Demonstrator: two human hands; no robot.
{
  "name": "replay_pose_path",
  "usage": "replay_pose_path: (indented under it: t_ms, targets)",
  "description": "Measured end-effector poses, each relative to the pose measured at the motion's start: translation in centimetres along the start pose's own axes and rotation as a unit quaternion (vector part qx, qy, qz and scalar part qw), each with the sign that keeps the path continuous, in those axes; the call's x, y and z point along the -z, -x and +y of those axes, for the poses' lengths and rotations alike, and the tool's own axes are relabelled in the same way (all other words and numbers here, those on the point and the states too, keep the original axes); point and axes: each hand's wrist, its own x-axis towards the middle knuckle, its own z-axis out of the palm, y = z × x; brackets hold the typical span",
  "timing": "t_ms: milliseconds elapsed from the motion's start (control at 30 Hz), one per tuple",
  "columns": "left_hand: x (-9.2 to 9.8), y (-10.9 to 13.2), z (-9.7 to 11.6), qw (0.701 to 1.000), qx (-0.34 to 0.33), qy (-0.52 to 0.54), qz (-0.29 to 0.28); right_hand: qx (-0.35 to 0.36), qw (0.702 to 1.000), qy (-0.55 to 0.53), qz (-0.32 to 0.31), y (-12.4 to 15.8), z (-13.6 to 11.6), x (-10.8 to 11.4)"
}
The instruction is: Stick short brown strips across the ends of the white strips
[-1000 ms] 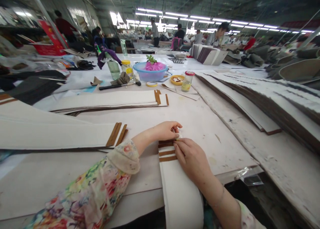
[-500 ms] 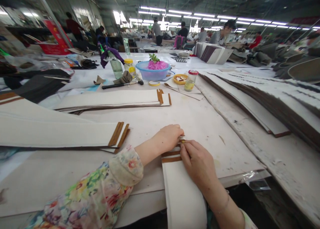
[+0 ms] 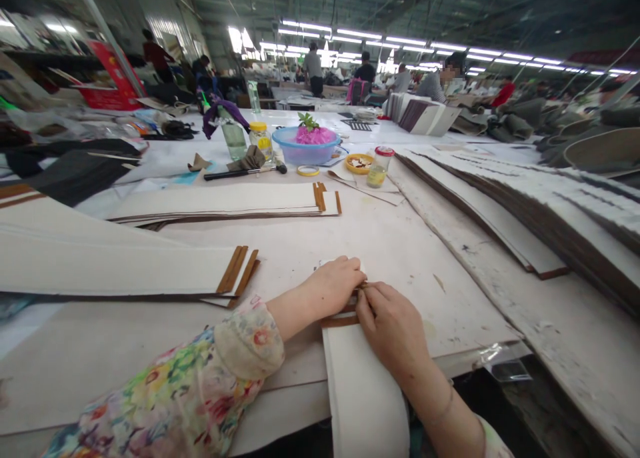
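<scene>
A long white strip (image 3: pixel 367 391) with brown bands across its far end lies over the table's front edge and bends downward near me. My left hand (image 3: pixel 336 286) is at that far end, its fingers curled closed over a brown edge. Close against it, my right hand (image 3: pixel 395 325) pinches the same brown edge between thumb and index finger. The fingertips of both hands almost touch and hide part of the bands. A brown band (image 3: pixel 340 321) shows just nearer to me than the fingers.
Brown-ended white strips lie in a stack (image 3: pixel 115 265) at the left and another stack (image 3: pixel 225 199) behind it. More layered pieces (image 3: pixel 480 205) lie at the right. Farther back stand a blue basin (image 3: pixel 305 150), a red-lidded jar (image 3: pixel 380 168) and a yellow dish (image 3: pixel 359 161). People work beyond.
Both hands have shifted slightly, and the fingertips are now closer together over the brown edge. A white end piece now shows beyond my left fingers. The strip stays in place.
</scene>
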Motion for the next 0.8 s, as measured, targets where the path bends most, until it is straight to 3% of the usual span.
replay_pose_path:
  t_ms: [100, 200, 433, 667, 800]
  targets:
    - [-0.4, 0.9, -1.4, 0.998, -0.006, 0.049, 0.033, 0.021, 0.999, 0.029, 0.001, -0.1, 0.1, 0.1]
    - [-0.5, 2.0, -2.4, 0.995, 0.03, 0.085, 0.053, 0.035, 0.998, 0.054, -0.008, -0.4, 0.2, 0.1]
    - [-0.6, 3.0, -2.7, 0.98, 0.1, 0.151, 0.083, 0.05, 0.998, 0.017, -0.036, -1.7, 0.6, -0.3]
    - [-0.7, 2.9, -2.5, 0.982, 0.1, 0.142, 0.078, 0.073, 0.991, -0.05, -0.103, -2.7, 0.9, -0.9]
    - [-0.8, 3.0, -2.1, 0.989, 0.085, 0.098, 0.075, 0.074, 0.991, -0.042, -0.104, -2.8, 0.6, -0.8]
